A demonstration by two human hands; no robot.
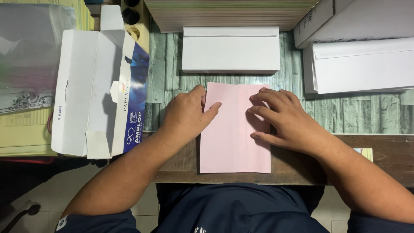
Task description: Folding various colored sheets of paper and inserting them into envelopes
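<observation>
A pink sheet of paper (230,138) lies flat on the table in front of me, long side running away from me. My left hand (186,115) rests on its left edge, thumb and forefinger on the paper near the top left corner. My right hand (284,121) lies palm down on the right side of the sheet, fingers spread and pressing on it. Neither hand grips the sheet. Just beyond the pink sheet sits a stack of white envelopes (230,49), flap side up.
An opened white and blue envelope box (97,92) lies at the left. More white envelopes (362,64) and a white box (345,19) are at the right. A thick paper stack (228,13) sits at the back. Yellow sheets (23,129) and clear sleeves (30,47) lie far left.
</observation>
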